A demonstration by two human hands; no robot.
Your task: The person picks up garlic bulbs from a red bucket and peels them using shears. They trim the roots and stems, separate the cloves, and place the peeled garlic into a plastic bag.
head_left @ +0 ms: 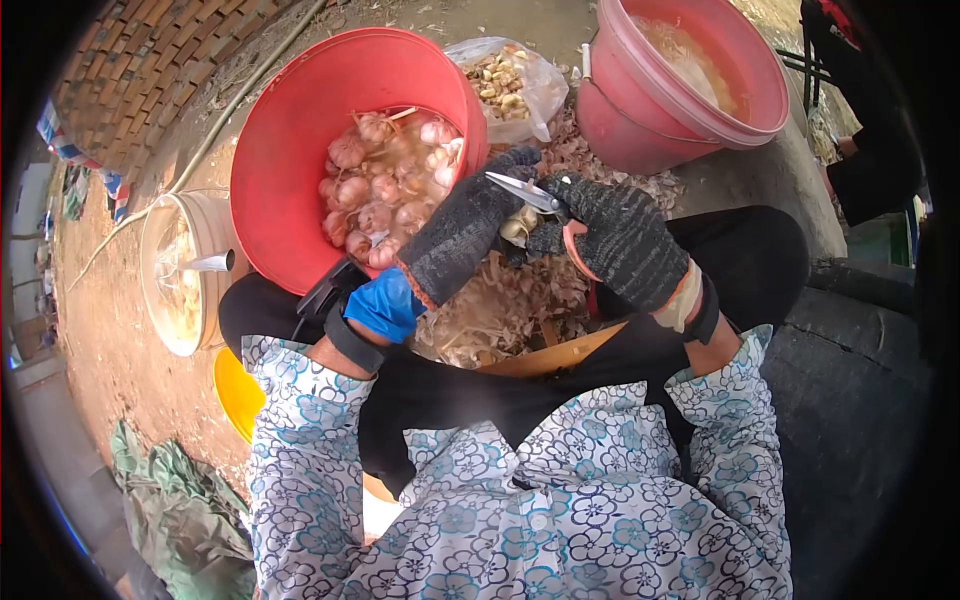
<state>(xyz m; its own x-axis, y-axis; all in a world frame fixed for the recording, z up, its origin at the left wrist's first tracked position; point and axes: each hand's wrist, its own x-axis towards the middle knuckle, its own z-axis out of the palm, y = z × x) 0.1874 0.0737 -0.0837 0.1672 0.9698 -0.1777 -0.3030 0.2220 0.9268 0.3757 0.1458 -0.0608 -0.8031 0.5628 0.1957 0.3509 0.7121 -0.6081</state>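
Note:
Both my hands wear dark grey knit gloves and meet above a box of peelings. My right hand (625,245) is closed around scissors (530,193) with an orange-red handle; their blades point left, towards my left hand. My left hand (465,225) is closed on a pale garlic bulb (518,226), partly hidden between the two hands. Left of my hands, a red bucket (290,160) leans towards me with many pinkish garlic bulbs (375,190) inside. Below my hands, dry garlic skins (500,310) fill a box with a wooden edge (560,352).
A clear plastic bag (540,85) of peeled cloves stands behind my hands. A pink bucket (640,130) with cloudy liquid is at the back right. A whitish bucket (205,270) and a yellow container (238,395) are at left. Another person's dark-clothed leg (875,180) shows far right.

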